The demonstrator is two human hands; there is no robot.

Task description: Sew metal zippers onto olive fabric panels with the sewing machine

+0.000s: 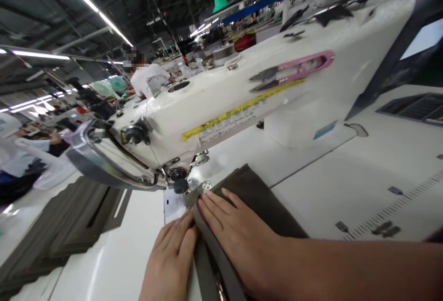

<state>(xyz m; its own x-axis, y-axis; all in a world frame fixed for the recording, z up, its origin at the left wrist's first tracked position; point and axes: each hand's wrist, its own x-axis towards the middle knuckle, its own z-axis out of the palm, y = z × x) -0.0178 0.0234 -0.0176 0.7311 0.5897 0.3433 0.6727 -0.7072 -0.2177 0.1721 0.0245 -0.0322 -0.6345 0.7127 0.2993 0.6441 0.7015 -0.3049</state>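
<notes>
A dark olive fabric piece lies folded on the sewing machine bed, its front end just under the presser foot area. My left hand is at the fabric's left edge near the needle plate, fingers close together and closed on the cloth. My right hand lies flat on top of the fabric, fingers stretched toward the needle area, thumb hidden. Below the hands, a small shiny metal piece shows in a gap of the fabric. The white sewing machine head stands right ahead; its needle tip cannot be made out.
Pink-handled thread snips rest against the machine arm above a yellow tape strip. Stacked dark olive pieces lie on the left. A ruler scale marks the table at right. Another person sits farther back.
</notes>
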